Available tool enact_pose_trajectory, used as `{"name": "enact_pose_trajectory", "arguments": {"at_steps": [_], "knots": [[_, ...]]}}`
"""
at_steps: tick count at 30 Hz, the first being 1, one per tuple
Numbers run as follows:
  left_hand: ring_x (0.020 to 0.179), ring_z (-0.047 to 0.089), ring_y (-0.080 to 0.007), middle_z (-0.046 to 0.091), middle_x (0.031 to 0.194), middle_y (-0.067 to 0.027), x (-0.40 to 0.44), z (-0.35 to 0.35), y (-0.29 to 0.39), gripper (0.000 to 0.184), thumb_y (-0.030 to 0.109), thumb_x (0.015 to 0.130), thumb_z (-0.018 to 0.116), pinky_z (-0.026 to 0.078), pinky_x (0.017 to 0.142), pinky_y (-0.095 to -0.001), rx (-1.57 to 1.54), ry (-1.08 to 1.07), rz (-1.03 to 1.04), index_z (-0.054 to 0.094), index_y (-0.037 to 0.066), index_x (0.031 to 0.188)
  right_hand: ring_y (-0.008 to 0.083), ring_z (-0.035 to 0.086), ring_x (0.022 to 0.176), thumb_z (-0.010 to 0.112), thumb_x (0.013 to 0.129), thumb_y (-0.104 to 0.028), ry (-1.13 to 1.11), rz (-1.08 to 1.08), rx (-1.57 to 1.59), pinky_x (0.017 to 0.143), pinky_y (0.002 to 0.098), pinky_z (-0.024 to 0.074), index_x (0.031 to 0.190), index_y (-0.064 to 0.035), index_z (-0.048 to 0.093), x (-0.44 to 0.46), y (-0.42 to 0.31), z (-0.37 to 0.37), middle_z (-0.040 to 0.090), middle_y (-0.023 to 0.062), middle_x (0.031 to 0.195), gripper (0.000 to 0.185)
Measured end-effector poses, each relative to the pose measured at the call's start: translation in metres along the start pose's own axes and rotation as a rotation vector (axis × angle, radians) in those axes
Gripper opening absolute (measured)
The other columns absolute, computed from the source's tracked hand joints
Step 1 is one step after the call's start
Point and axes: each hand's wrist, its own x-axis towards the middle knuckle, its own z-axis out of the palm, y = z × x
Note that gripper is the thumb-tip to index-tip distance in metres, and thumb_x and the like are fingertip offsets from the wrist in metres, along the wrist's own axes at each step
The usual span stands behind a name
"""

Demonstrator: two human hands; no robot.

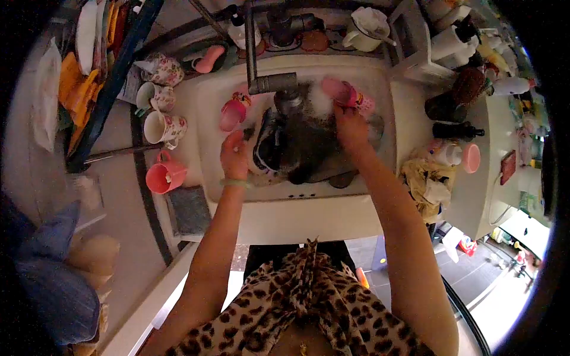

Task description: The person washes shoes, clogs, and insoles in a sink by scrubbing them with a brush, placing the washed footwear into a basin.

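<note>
My right hand [351, 126] is closed on a pink clog [357, 101] with a strap, at the back right of the white sink [205, 101]. My left hand [234, 155] is over the sink's left side with its fingers curled; a small dark bit shows at the fingertips, too blurred to name. Just beyond it, another pink clog [233, 113] rests against the left wall. Between my hands a black and white shoe [270, 145] and a dark soaked mass [314, 145] lie under the faucet [273, 83]. Dark blur covers the middle, so details there are hidden.
Floral mugs [160, 127] and a pink mug [165, 173] stand along the left ledge. A pink-topped brush [211, 58] lies at the back left, near a white pot [367, 29]. Crumpled beige cloth [428, 184] and a dark bottle [456, 130] are on the right.
</note>
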Motion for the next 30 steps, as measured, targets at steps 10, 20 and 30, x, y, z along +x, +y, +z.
{"name": "enact_pose_trajectory", "arguments": {"at_steps": [10,20,30], "knots": [[0.085,0.056,-0.0164,0.060,0.095,-0.0054,-0.063,0.072,0.030,0.028,0.008,0.082,0.064,0.044,0.078,-0.0304,-0.899,0.013,-0.980,0.057,0.007,0.110,0.0391,0.056,0.103,0.066,0.072,-0.010,-0.172,0.054,0.614,0.085,0.0467,0.0455,0.130,-0.0109,0.044,-0.021,0.025,-0.017,0.057,0.0185,0.117,0.062],[0.082,0.053,-0.0205,0.058,0.095,-0.0057,-0.024,0.103,0.013,0.030,0.021,0.078,0.066,0.042,0.070,-0.0349,-0.464,0.220,-0.970,0.056,0.007,0.104,0.0376,0.059,0.102,0.058,0.083,-0.007,-0.113,0.154,0.872,0.084,0.0439,0.0478,0.133,-0.0129,0.046,-0.063,0.029,-0.042,0.058,0.0197,0.118,0.052],[0.080,0.058,-0.0184,0.061,0.089,-0.0108,-0.003,0.090,-0.078,0.027,0.031,0.080,0.065,0.044,0.061,-0.0320,-0.271,0.092,-0.572,0.058,0.011,0.097,0.0374,0.062,0.089,0.049,0.091,-0.014,-0.483,0.134,0.583,0.078,0.0429,0.0493,0.133,-0.0217,0.048,-0.060,-0.015,-0.053,0.063,0.0208,0.102,0.043]]}}
